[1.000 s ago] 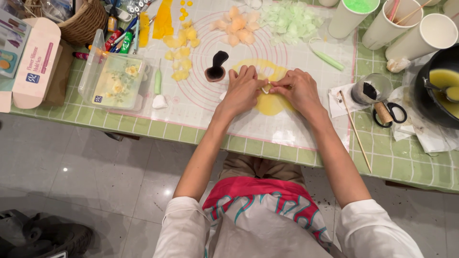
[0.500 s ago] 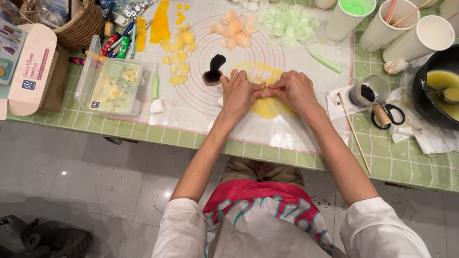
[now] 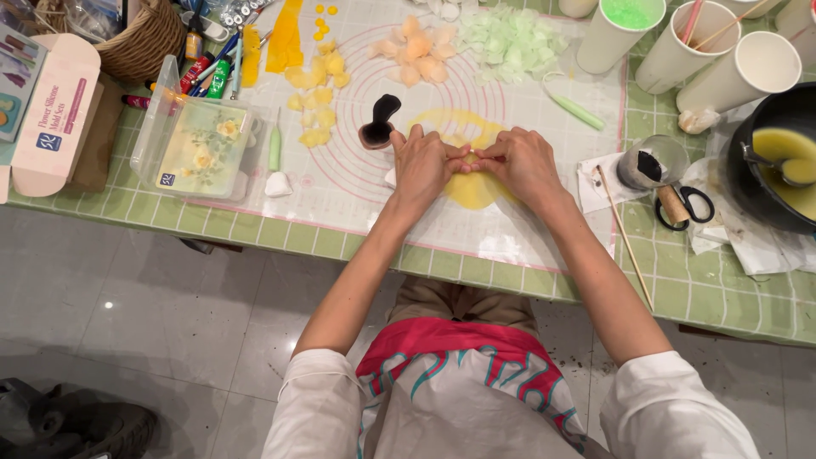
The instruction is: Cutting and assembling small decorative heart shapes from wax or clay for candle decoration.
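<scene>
Little has shifted since the earlier frames: both hands are kept together over the yellow wax patch (image 3: 473,189) on the white silicone mat (image 3: 357,183), only the view being nudged slightly. The left hand (image 3: 422,166) is curled, fingertips pinched inward, and the right hand (image 3: 523,164) is curled to meet it; a small pale yellow piece (image 3: 467,158) is pressed between the fingertips of both, though how much of it is gripped cannot be told.

Far to the left of the hands, at the table's left edge, a pink and white carton (image 3: 49,115) with its flap open is laid flat, and beyond it a wicker basket (image 3: 140,42) is set. Nearer the left hand, a clear plastic box (image 3: 194,140) with a flower-printed card inside is placed just beside the mat's left border. Between it and the left hand a green-handled tool (image 3: 274,149) and a dark scoop-shaped tool (image 3: 379,121) are found, the latter just beside the left hand. Bare mat is left in front of both hands, toward the near table edge.

Beyond the hands, yellow petals (image 3: 316,93), peach petals (image 3: 411,49) and pale green petals (image 3: 510,38) are spread. To the right of the right hand, a wooden stick (image 3: 625,238), a small glass jar (image 3: 653,161) and scissors (image 3: 688,204) are laid on the green tiled table (image 3: 731,289); white paper cups (image 3: 748,72) and a black pot (image 3: 778,161) of yellow wax are placed at the far right.
</scene>
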